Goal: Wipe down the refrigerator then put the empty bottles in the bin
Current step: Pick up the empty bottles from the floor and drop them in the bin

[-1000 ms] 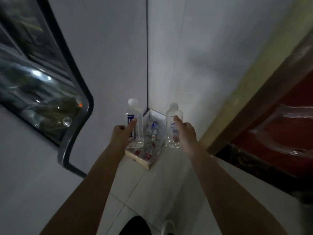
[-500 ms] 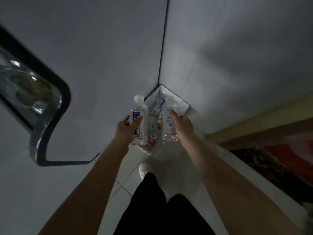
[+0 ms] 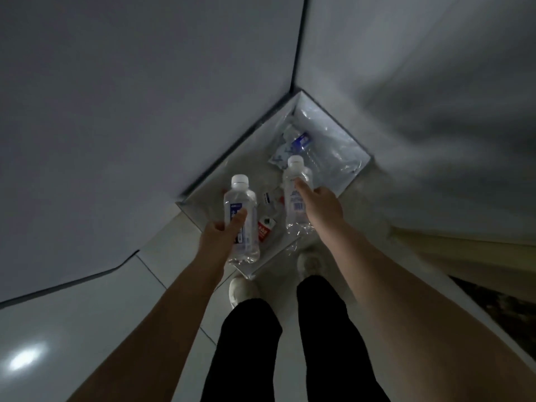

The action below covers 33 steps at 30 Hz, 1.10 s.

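**Step: Release Empty Bottles into the Bin**

Procedure. Both bottles are carried upright, caps up, above the open bin (image 3: 355, 169). Judged from the head view, the left bottle (image 3: 242, 210) hangs close to the bin's near-left rim, so move it towards the centre before release; a drop from here may clip the rim and bounce onto the tiled floor. The right bottle (image 3: 297, 195) appears to sit well over the opening and can be released as it is. Lower both before letting go: empty plastic is light and rebounds easily off the litter already inside.

Hand state. The left hand (image 3: 220, 236) is wrapped around the lower half of the left bottle, thumb across the label. The right hand (image 3: 322, 204) grips the right bottle at mid-body, with one finger lying up along its side.

Position. The bin stands in the wall corner, directly ahead of both hands and below them. Its clear liner holds a discarded bottle (image 3: 303, 140) and a red carton (image 3: 265, 229).
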### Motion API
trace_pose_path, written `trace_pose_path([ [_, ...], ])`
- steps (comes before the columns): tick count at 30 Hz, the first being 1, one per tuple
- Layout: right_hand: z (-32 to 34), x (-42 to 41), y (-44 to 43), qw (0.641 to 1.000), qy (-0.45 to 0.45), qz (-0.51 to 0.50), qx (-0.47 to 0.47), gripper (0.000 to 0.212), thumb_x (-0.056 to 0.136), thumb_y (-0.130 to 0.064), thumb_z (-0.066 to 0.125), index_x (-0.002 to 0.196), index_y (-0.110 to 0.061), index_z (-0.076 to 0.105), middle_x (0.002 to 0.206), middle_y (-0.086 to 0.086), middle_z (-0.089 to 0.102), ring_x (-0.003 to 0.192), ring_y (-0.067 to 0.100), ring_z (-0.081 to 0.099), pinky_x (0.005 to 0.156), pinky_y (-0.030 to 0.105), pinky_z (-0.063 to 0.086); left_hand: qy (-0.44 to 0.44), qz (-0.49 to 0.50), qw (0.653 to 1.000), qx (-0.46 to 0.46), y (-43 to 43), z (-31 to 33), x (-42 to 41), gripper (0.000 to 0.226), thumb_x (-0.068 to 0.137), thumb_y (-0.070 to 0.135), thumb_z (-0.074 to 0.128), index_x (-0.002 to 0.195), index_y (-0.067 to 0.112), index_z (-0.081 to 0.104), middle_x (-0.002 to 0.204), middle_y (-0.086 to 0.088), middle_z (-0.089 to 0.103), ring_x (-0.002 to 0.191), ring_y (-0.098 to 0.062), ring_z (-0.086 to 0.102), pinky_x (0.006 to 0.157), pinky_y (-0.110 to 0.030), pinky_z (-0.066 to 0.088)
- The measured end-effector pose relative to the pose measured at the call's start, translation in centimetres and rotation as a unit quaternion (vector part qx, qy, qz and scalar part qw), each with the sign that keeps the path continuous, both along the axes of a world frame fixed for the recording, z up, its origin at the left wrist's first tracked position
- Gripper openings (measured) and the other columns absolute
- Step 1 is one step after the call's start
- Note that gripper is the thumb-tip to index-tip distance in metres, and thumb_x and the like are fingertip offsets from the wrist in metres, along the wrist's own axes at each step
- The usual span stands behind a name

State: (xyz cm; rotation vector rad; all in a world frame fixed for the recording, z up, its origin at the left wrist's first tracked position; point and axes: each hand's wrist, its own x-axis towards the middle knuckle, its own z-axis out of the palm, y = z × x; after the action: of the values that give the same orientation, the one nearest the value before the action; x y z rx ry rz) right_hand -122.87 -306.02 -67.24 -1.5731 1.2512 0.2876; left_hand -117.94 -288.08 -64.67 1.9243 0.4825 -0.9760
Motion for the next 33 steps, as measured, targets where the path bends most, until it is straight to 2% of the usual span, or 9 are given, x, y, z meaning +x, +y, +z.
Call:
trace_pose_path([
  [4,-7.4,1.6,-1.5,0.995,0.006,0.096,-0.012,0.042,0.091,-0.056,0.046,0.088,-0.015,0.057,0.066,-0.007,0.055,0.056,0.008,0.053,0.038,0.014,0.033,0.02,0.011,1.0,0.002,-1.6,-8.7,-0.2,0.028,0.086,0.043,0.056,0.09,0.015,0.06,0.085,-0.005,0.066,0.075,-0.018,0.063,0.065,-0.028,0.051],
  [8,-14.6,2.7,-2.3,0.987,0.016,0.158,-0.017,0.049,0.089,-0.059,0.044,0.088,-0.012,0.06,0.064,-0.007,0.054,0.053,0.005,0.051,0.036,0.013,0.031,0.017,-0.002,0.999,0.034,-2.3,-16.9,-0.5,0.019,0.085,0.048,0.056,0.08,0.029,0.056,0.098,-0.008,0.066,0.088,-0.025,0.063,0.086,-0.039,0.052],
  [11,-18.9,3.3,-2.9,0.984,0.026,0.176,-0.019,0.046,0.088,-0.059,0.049,0.083,-0.014,0.058,0.064,-0.006,0.053,0.056,0.007,0.05,0.044,0.02,0.032,0.005,-0.031,0.998,0.06,-2.5,-21.6,-0.3,0.031,0.083,0.052,0.056,0.093,0.023,0.061,0.1,-0.007,0.066,0.088,-0.024,0.065,0.084,-0.038,0.053],
  [15,-23.5,4.2,-3.4,0.98,0.044,0.191,-0.02,0.049,0.086,-0.056,0.054,0.103,-0.011,0.063,0.078,-0.002,0.06,0.067,0.013,0.057,0.051,0.024,0.035,-0.015,-0.036,0.994,0.107,-2.8,-26.0,0.6,0.049,0.082,0.055,0.056,0.105,0.012,0.062,0.098,-0.007,0.066,0.087,-0.023,0.063,0.079,-0.032,0.05],
  [19,-26.5,4.3,-3.3,0.977,0.061,0.203,0.011,0.047,0.084,-0.047,0.062,0.112,-0.009,0.06,0.091,0.0,0.062,0.077,0.014,0.059,0.056,0.023,0.042,0.004,-0.068,0.987,0.147,-3.7,-28.9,1.0,0.06,0.085,0.057,0.051,0.11,0.004,0.059,0.097,-0.008,0.06,0.079,-0.02,0.055,0.062,-0.023,0.041],
  [23,-27.9,4.6,-3.0,0.957,0.114,0.264,0.022,0.043,0.09,-0.04,0.058,0.115,-0.005,0.058,0.112,0.013,0.061,0.096,0.027,0.059,0.084,0.035,0.05,0.03,-0.074,0.985,0.15,-3.9,-31.0,1.0,0.057,0.088,0.05,0.051,0.11,-0.001,0.06,0.089,-0.008,0.057,0.069,-0.015,0.049,0.047,-0.018,0.032],
  [25,-28.4,4.6,-3.0,0.953,0.138,0.27,0.023,0.048,0.089,-0.04,0.059,0.12,-0.003,0.056,0.122,0.016,0.058,0.108,0.03,0.057,0.088,0.034,0.047,0.041,-0.063,0.986,0.15,-3.7,-31.8,1.1,0.052,0.089,0.045,0.052,0.111,-0.002,0.059,0.086,-0.008,0.058,0.078,-0.019,0.054,0.052,-0.017,0.037],
  [29,-28.6,4.6,-3.2,0.934,0.156,0.321,0.019,0.05,0.09,-0.039,0.057,0.123,-0.001,0.054,0.125,0.017,0.056,0.113,0.029,0.054,0.082,0.028,0.042,0.056,-0.05,0.985,0.158,-3.7,-32.4,1.5,0.039,0.093,0.03,0.053,0.117,0.0,0.057,0.114,-0.014,0.061,0.091,-0.019,0.054,0.068,-0.019,0.034],
  [33,-28.6,5.0,-3.3,0.925,0.167,0.341,0.03,0.038,0.089,-0.034,0.062,0.111,-0.003,0.058,0.102,0.015,0.061,0.096,0.026,0.057,0.064,0.026,0.041,0.05,-0.073,0.983,0.163,-3.7,-32.2,2.3,0.038,0.092,0.028,0.055,0.118,0.001,0.058,0.118,-0.015,0.06,0.107,-0.026,0.056,0.075,-0.022,0.036],
])
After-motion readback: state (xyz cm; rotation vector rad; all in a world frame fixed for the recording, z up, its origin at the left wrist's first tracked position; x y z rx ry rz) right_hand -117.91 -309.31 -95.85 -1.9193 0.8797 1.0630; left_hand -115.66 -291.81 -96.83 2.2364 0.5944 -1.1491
